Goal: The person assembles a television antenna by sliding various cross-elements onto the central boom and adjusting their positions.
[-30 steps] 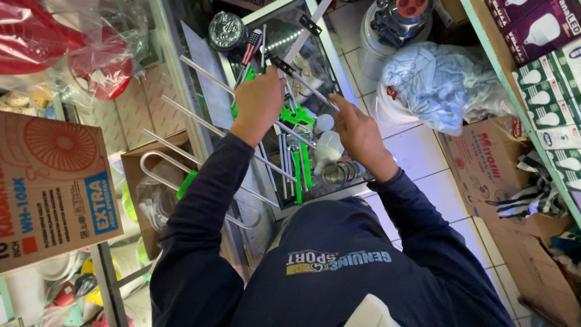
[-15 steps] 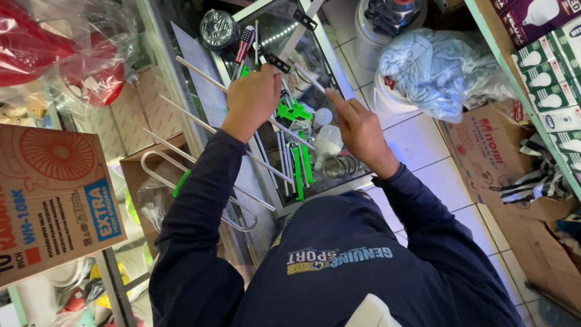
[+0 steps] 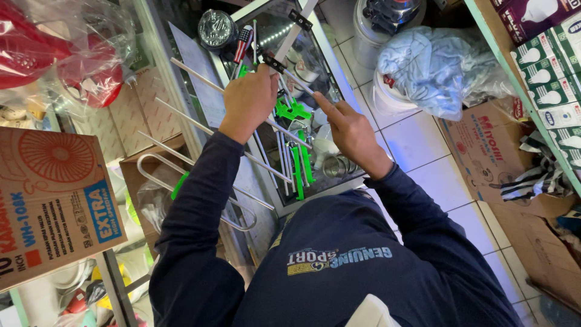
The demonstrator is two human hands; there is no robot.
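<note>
The left hand [image 3: 251, 100] is closed in a fist around thin silver metal rods [image 3: 266, 154] of an antenna-like assembly with bright green plastic clips [image 3: 299, 166]. The assembly lies across a glass-topped counter [image 3: 315, 48], its long rods overhanging the counter's left edge and running out over an open brown cardboard box [image 3: 142, 172] below. A looped rod [image 3: 181, 191] of the same assembly juts furthest left, beyond the counter frame. The right hand [image 3: 351, 133] hovers just beside the green clips, fingers partly curled with the forefinger stretched toward the rod cluster; whether the fingertip touches metal cannot be told. A flat grey metal bar with black clamps [image 3: 290, 36] slants from the left hand's knuckles toward the top edge.

Room is tight. On the left, a printed cardboard fan carton [image 3: 54, 188] and red plastic goods in clear bags [image 3: 54, 54] crowd the rod ends. To the right, a strip of white tiled floor [image 3: 423, 151] lies open between the counter and a white bucket holding a pale blue plastic bag [image 3: 436, 66]. Further right stand a flattened brown carton [image 3: 490, 151] and a shelf of green-and-white bulb boxes [image 3: 551, 72].
</note>
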